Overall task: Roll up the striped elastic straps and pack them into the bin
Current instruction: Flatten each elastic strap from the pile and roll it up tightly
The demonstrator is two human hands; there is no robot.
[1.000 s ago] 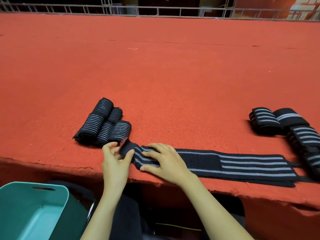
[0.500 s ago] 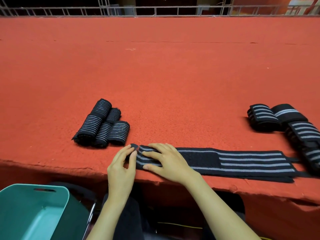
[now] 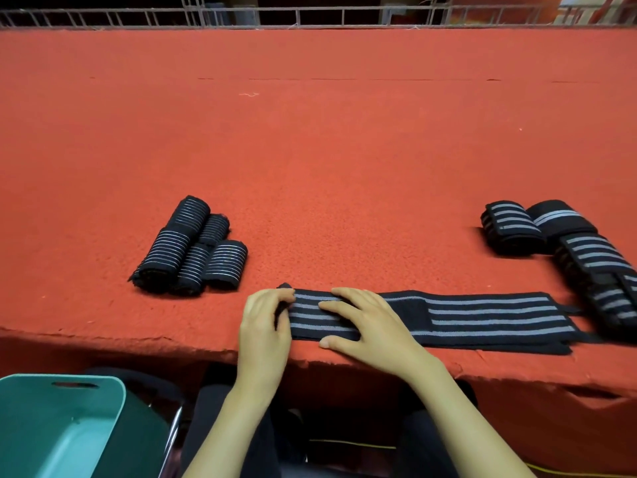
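Observation:
A black strap with grey stripes (image 3: 482, 319) lies flat along the near edge of the red table (image 3: 310, 150). My left hand (image 3: 265, 326) curls its fingers over the strap's left end and pinches it. My right hand (image 3: 365, 326) lies flat with spread fingers, pressing the strap just right of that end. Several rolled straps (image 3: 193, 250) sit in a cluster to the left. A pile of unrolled folded straps (image 3: 565, 250) lies at the far right. The teal bin (image 3: 62, 429) stands below the table edge at bottom left, with nothing visible in it.
A metal rail (image 3: 310, 15) runs along the table's far edge. A chair frame (image 3: 172, 436) shows beside the bin. My lap in dark clothing fills the space below the table edge.
My left hand has brought the lifted strap end down onto the strap and slid right over it. My right hand stays pressed in place.

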